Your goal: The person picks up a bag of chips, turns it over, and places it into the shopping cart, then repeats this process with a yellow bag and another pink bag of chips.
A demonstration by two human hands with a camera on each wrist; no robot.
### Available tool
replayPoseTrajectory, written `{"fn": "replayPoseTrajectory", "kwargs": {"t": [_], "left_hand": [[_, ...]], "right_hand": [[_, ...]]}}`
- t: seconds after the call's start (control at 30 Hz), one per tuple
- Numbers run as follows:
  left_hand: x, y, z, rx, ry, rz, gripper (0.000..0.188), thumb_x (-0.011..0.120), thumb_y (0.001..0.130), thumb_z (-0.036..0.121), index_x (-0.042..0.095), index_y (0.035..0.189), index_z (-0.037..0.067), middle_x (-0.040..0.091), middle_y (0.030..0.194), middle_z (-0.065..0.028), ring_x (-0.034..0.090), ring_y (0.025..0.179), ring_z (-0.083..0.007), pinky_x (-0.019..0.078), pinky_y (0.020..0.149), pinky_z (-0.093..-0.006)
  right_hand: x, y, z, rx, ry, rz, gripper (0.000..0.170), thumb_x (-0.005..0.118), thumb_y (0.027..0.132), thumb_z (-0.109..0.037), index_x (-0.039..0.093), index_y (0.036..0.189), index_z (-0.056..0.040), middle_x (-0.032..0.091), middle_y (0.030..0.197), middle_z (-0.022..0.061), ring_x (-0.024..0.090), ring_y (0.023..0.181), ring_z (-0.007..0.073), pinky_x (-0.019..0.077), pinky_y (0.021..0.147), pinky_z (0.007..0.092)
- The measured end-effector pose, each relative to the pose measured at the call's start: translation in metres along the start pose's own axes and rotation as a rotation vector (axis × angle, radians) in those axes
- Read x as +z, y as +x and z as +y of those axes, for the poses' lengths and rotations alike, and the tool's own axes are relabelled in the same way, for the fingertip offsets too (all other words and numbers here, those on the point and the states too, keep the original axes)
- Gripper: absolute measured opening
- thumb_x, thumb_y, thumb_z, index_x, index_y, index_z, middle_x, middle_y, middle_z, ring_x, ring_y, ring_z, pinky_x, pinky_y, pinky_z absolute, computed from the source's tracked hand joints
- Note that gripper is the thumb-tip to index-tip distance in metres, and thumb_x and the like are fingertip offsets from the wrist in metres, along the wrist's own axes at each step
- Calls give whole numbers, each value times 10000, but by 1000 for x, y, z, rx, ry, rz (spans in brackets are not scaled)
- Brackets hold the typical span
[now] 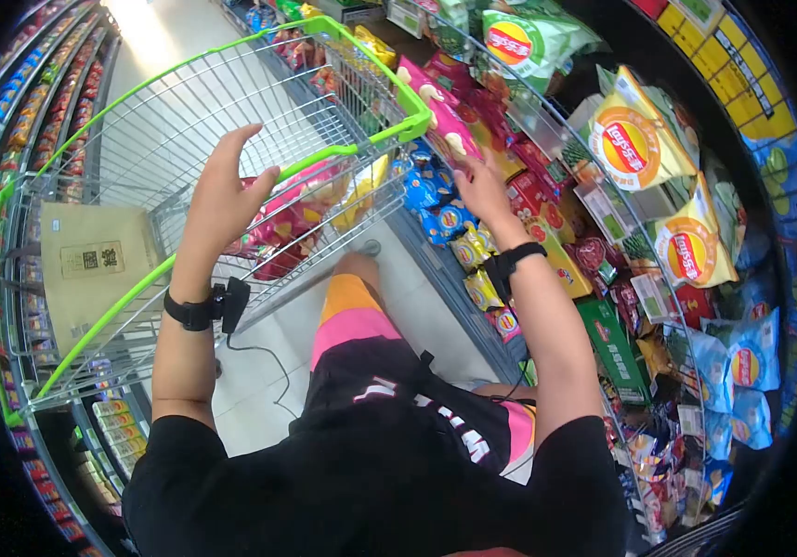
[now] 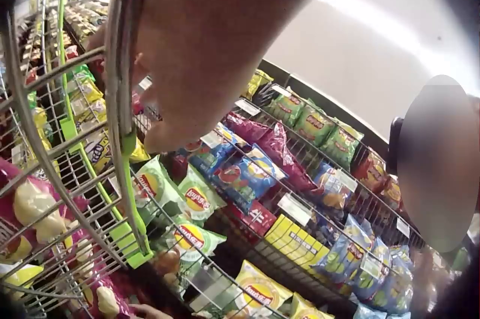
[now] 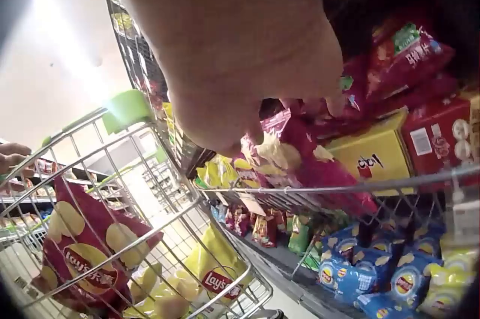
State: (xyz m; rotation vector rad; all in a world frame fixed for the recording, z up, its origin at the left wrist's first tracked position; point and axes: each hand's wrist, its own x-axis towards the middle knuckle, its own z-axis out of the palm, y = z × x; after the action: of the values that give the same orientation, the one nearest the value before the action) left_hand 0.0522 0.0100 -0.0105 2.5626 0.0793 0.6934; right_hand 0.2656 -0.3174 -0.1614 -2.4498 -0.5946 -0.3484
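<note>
My right hand (image 1: 487, 193) grips the lower end of a long pink bag of chips (image 1: 440, 107) at the shelf. In the right wrist view, the fingers curl over this bag of chips (image 3: 279, 155), partly hiding it. My left hand (image 1: 219, 200) is over the shopping cart, near its green rail (image 1: 320, 153), with thumb and fingers apart and nothing between them. Inside the wire cart lie a dark pink Lay's bag (image 3: 94, 255) and a yellow Lay's bag (image 3: 217, 266).
A beige paper bag (image 1: 97, 265) stands at the cart's left end. Shelves of chip bags (image 1: 631, 148) run along my right, with small blue bags (image 1: 445, 223) on the lowest ledge. Another snack shelf (image 1: 41, 121) lines the left. A blurred person (image 2: 439, 165) shows in the left wrist view.
</note>
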Motion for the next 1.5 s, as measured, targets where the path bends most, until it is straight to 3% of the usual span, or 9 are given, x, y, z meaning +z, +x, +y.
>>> {"fn": "replayPoseTrajectory", "kwargs": {"t": [0.2,0.57,0.67,0.73,0.77,0.8,0.9,1.4,1.5], "left_hand": [[0,0,16,32,39,-67,463,663,805,124,509,1229,21,550,1233,-182,516,1185,-313,388,1004,-380],[31,-25,46,282,-358,123,274,605,778,-3,608,1051,13,606,1135,-160,563,1088,-286,423,942,-387],[43,-37,102,371,-892,-129,291,627,803,115,598,1049,-37,597,1125,-178,568,1064,-282,423,940,-393],[42,-39,141,478,-1443,-383,585,682,833,383,531,1179,-63,559,1172,-223,550,1111,-310,433,944,-437],[36,-38,169,551,-1730,-528,776,720,789,491,478,1251,-84,537,1225,-265,532,1154,-332,419,978,-461],[28,-28,200,733,-1907,-714,752,671,817,537,413,1331,53,486,1294,-248,490,1192,-465,428,966,-555],[16,-22,255,931,-2179,-949,748,673,813,540,429,1319,46,492,1289,-250,499,1185,-456,430,966,-545],[29,-35,306,1000,-2389,-1067,738,681,795,559,506,1262,14,520,1264,-260,540,1149,-408,438,965,-495],[31,-39,309,997,-2401,-1055,737,682,792,563,522,1250,8,526,1259,-262,548,1141,-399,440,965,-485]], "right_hand": [[14,10,7,67,-6,-30,470,567,873,-236,519,1246,45,436,1351,283,448,1229,425,357,1053,436],[-75,-40,-9,-209,61,229,388,611,807,-59,530,1173,38,528,1230,195,495,1150,361,403,988,418],[-98,-64,-11,-284,155,360,194,606,754,23,626,947,14,624,1023,150,594,971,329,483,848,392],[-116,-79,-26,-351,184,430,123,593,701,84,636,788,9,655,885,126,630,845,305,507,756,379],[-124,-91,-36,-336,212,434,135,591,697,103,635,789,13,654,875,136,634,845,297,507,752,365],[-133,-103,-42,-321,241,440,148,589,694,122,633,790,18,653,865,145,637,845,289,507,748,351],[-149,-141,-46,-319,288,476,162,579,686,156,627,763,22,659,872,149,641,836,271,505,735,327],[-152,-279,-22,162,508,468,141,580,744,156,621,744,22,666,892,129,634,823,217,496,760,311],[-152,-276,-26,77,480,462,138,581,739,159,619,739,27,665,897,132,637,828,220,498,756,303]]}}
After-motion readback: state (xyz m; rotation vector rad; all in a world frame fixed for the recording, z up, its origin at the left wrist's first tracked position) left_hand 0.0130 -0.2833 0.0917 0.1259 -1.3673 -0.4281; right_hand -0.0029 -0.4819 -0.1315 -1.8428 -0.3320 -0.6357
